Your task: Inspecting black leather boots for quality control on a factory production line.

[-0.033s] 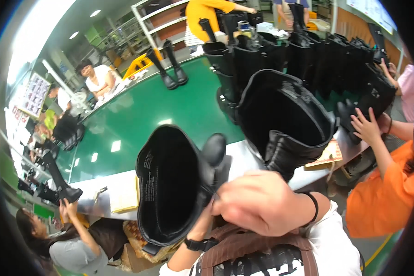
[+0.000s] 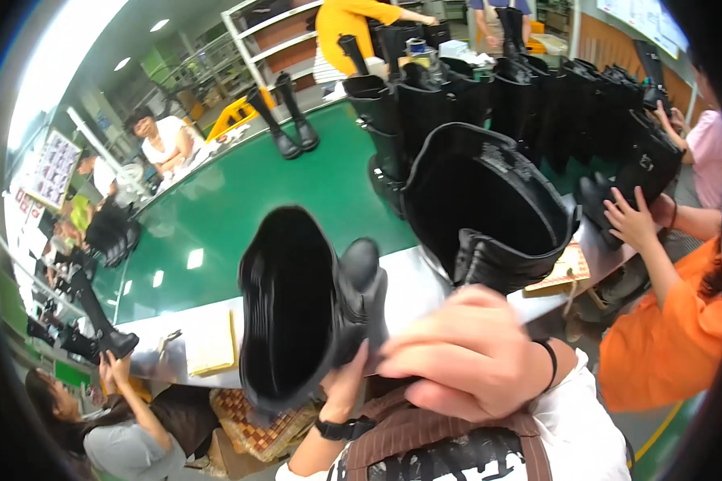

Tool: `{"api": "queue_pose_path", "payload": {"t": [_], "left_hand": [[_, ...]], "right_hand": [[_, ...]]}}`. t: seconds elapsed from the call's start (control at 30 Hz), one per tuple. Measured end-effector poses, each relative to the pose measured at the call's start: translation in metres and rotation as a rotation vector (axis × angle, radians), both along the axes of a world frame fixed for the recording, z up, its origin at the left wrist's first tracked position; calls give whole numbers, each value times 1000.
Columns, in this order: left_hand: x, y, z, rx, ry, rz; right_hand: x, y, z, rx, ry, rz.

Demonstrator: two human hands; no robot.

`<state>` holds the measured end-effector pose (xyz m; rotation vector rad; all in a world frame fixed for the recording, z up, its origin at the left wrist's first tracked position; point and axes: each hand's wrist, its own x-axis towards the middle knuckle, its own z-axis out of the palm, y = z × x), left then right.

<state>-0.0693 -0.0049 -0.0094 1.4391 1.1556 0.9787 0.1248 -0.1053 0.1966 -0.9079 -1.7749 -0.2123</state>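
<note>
A tall black boot (image 2: 359, 268) is in front of me, its wide opening toward me and its toe toward the table. My left hand (image 2: 346, 383) grips its side low down, some fingers hidden behind the leather. Close to the right of this boot is my right hand (image 2: 465, 361), its fingers bent and pinched together. Motion blurs the fingertips, and whatever they hold is too small to make out. Just beyond that hand, a second tall black boot (image 2: 489, 216) stands on the bench's pale edge, its shaft open and its front creased.
The bench has a green top (image 2: 217, 232). Many black boots (image 2: 521, 104) stand along its far right. A yellow pad (image 2: 212, 345) lies at the near edge. Co-workers handle boots on both sides: an orange sleeve (image 2: 658, 337) at right, a grey shirt (image 2: 136, 445) at left.
The boot in my left hand has turned and tilted a little, and its lining is now blurred. My right fingertips have drawn slightly away from it. The whole view has shifted slightly.
</note>
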Motion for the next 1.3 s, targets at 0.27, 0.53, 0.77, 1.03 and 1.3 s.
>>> {"api": "queue_pose_path", "payload": {"t": [0.27, 0.53, 0.77, 1.03, 1.3], "left_hand": [[-27, 1, 67, 339, 1205, -266], [19, 1, 118, 43, 306, -1019], [129, -1, 24, -734, -63, -783], [169, 17, -22, -557, -70, -677], [173, 42, -11, -497, 205, -953]], "right_hand": [[63, -57, 6, -184, -248, -814], [60, -46, -12, -81, 58, -528], [80, -19, -50, 214, 323, -632], [95, -52, -143, -410, 713, -376], [99, -32, -193, -831, 676, -287]]}}
